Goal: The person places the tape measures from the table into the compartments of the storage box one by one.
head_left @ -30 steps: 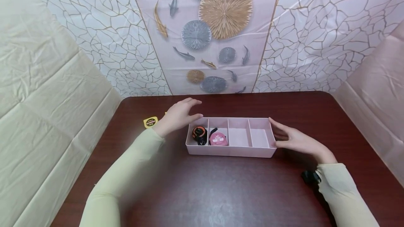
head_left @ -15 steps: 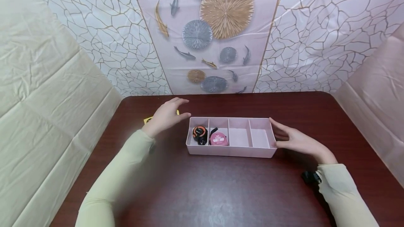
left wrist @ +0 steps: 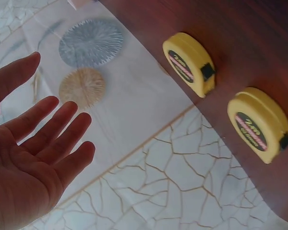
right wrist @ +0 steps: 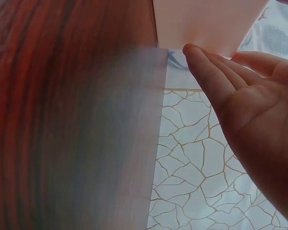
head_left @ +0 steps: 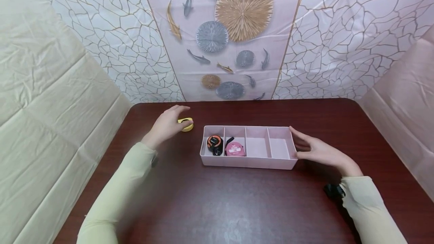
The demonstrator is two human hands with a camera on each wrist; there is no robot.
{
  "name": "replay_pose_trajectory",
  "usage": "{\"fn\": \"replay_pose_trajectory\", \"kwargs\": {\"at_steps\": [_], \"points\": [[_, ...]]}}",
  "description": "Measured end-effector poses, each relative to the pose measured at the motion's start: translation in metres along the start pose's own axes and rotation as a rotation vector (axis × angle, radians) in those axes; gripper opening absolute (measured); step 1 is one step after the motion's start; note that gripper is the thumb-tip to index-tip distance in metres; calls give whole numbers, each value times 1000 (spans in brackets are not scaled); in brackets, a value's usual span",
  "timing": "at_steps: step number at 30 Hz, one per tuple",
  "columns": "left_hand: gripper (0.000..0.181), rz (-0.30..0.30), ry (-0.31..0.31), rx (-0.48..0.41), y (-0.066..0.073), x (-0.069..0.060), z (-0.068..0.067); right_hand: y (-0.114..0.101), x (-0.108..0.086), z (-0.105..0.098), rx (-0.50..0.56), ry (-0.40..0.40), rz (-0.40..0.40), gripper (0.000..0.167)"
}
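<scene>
My left hand [head_left: 166,125] is over the table's far left, fingers extended and holding nothing. One yellow tape measure [head_left: 187,127] shows by its thumb in the head view. In the left wrist view, two yellow tape measures, one [left wrist: 188,64] beside the other [left wrist: 258,124], lie apart from the hand. A pale pink box [head_left: 247,163] with several compartments lies mid-table. Its leftmost compartment holds a black and orange tape measure [head_left: 215,144]; a pink one [head_left: 234,149] lies in the neighbouring compartment. With straight fingers, my right hand [head_left: 320,151] touches the box's right end.
The dark red-brown table [head_left: 223,202] runs back to a patterned cloth [head_left: 305,74]. Cream cloth [head_left: 61,97] walls the left side and pinkish cloth [head_left: 403,74] the right. A black strap-like item [head_left: 333,190] sits at the right wrist.
My left hand has moved left, away from the box's left end and over the yellow tape measures. The right hand and the box have stayed in place.
</scene>
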State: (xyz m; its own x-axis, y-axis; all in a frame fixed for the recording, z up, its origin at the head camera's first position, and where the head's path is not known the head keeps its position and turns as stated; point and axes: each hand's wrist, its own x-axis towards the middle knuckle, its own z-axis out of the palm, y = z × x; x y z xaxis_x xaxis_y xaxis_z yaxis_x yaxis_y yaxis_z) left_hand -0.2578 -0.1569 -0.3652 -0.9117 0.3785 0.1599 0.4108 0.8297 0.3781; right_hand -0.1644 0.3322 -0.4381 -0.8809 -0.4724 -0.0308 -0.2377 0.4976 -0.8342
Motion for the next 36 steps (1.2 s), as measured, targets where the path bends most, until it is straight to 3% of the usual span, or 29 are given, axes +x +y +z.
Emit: {"fn": "replay_pose_trajectory", "kwargs": {"at_steps": [11, 22, 30, 36], "points": [[57, -37, 49, -53, -30, -8, -3, -1, -1, -2, -19, 9, 0, 90], [58, -159, 67, -134, -68, -19, 0, -1, 0, -1, -11, -1, -3, 90], [58, -185, 57, -167, -88, -22, 5, 1, 0, -2, -31, 2, -13, 90], [61, -221, -2, -220, -99, -29, 9, 1, -1, -2, 6, -6, 2, 90]]}}
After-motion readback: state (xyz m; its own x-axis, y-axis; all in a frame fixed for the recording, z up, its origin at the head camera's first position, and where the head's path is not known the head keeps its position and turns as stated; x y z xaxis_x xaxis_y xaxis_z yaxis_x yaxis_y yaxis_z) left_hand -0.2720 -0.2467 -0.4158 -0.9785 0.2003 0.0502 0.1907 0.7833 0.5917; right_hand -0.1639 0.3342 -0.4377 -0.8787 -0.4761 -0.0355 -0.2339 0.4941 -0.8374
